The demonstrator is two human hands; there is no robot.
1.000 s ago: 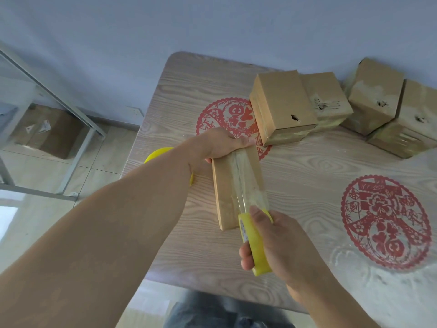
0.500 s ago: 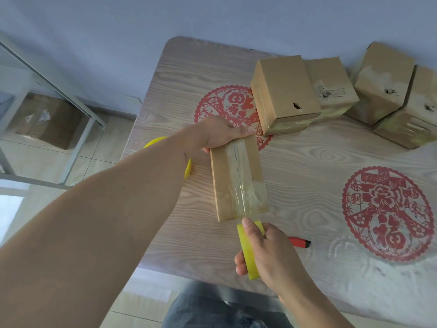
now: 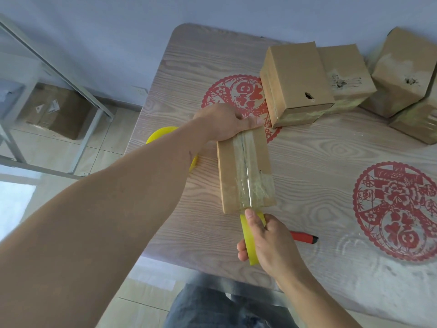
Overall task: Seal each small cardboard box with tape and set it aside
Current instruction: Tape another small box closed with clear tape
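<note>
L hand (image 3: 227, 124) grips far end of flat brown cardboard box (image 3: 246, 171) to steady it; R hand (image 3: 267, 245) holds yellow tape roll (image 3: 249, 242), pulling clear strip taut.

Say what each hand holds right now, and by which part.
The left hand holds the cardboard box by its far end. The right hand has its grip round the yellow tape roll, thumb on the rim at the box's near edge.

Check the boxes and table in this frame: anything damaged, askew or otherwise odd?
Yes. The three set-aside boxes at the far edge are punctured: the nearest box, the middle box and the right box each show a ragged dark hole. The right box also sits tilted. The clear tape on the held box looks wrinkled near its front end.
</note>
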